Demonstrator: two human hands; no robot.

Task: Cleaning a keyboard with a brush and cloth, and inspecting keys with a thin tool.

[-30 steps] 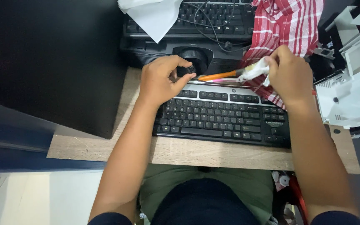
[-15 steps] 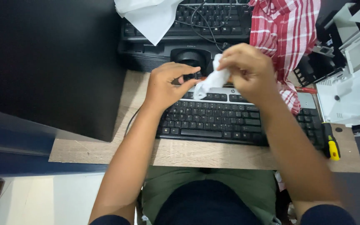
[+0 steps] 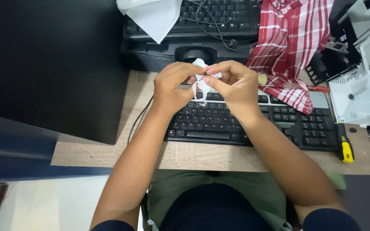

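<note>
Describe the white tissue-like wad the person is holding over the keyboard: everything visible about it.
The white wad looks like thin, soft paper or tissue, crumpled and creased, with a ragged strip hanging down toward the keys. It is held up between both hands, above the top rows of the black keyboard. The left hand pinches its left side and the right hand its right, with fingertips meeting at the middle. Most of it is hidden by the fingers; it does not appear to touch the keys.
</note>
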